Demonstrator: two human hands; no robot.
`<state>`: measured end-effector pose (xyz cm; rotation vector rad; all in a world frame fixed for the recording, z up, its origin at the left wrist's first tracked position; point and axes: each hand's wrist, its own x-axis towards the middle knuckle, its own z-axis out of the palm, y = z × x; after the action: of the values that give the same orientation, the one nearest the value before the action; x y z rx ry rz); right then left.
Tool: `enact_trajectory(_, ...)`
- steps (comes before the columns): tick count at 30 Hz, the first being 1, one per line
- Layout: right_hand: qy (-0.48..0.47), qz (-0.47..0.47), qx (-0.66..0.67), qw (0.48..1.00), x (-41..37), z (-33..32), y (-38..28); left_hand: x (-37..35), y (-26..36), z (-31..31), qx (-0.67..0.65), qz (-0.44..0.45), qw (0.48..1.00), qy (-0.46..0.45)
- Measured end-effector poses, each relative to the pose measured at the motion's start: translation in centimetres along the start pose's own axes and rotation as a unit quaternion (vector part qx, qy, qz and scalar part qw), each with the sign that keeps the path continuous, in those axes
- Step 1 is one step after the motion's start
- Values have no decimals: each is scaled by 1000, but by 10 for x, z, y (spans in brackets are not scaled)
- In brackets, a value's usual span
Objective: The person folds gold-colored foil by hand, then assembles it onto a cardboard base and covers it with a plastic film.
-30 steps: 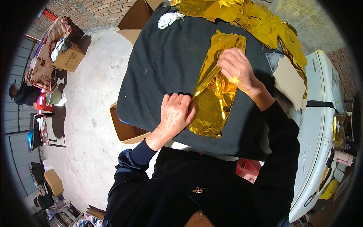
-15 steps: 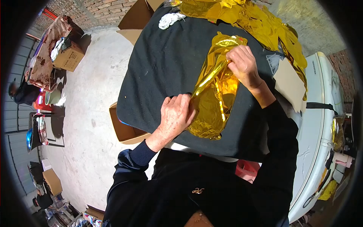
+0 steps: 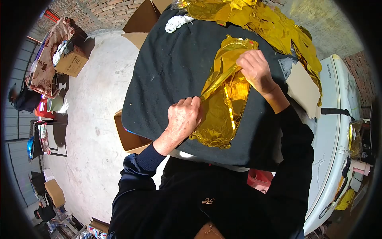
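A flat gold foil balloon (image 3: pixel 217 125) lies lengthwise on a black cloth (image 3: pixel 159 75) that covers the table. My left hand (image 3: pixel 184 118) is closed on its left edge, and my right hand (image 3: pixel 256 71) pinches the foil near the upper right. Between the two hands a folded strip of foil runs taut on a slant. Crinkles show at the balloon's near end, and small tabs stick out at its corners. My fingertips are partly hidden by the knuckles.
More gold foil balloons (image 3: pixel 274 32) are heaped along the table's far side. A white string bundle (image 3: pixel 178 23) lies at the far left of the cloth. Beige card (image 3: pixel 303 84) rests at the right, beside a white freezer-like cabinet (image 3: pixel 328 147). An open cardboard box (image 3: pixel 129 137) stands below the left edge.
Both hands have shifted slightly left, still gripping the foil. The folded strip between them looks a little wider, and the balloon's near end has moved slightly left.
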<state>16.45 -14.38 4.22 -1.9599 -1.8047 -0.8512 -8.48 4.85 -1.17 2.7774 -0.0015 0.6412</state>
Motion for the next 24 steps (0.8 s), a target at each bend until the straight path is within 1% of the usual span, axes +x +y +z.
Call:
enact_trajectory(4, 9, 25, 30, 999, -8, 2, 4, 1, 2, -8, -32, -15, 999, 15)
enact_trajectory(8, 10, 28, 12, 999, -9, 2, 4, -1, 4, -15, -54, -16, 998, 4)
enact_trajectory(11, 9, 34, 11, 999, -9, 3, 8, -5, 0, -11, -65, -1, 998, 17)
enact_trajectory(14, 1, 48, 19, 999, -15, 6, 12, -10, -2, -5, -59, 4, 998, 16)
enact_trajectory(17, -2, 63, 19, 998, -19, 9, 11, -10, -1, -4, -67, -20, 998, 7)
enact_trajectory(22, -11, 88, 8, 996, -19, 7, 7, 1, 8, -9, -66, -34, 997, 10)
enact_trajectory(24, -1, 71, -16, 997, -15, 7, 3, 7, 9, -9, -52, -29, 998, 7)
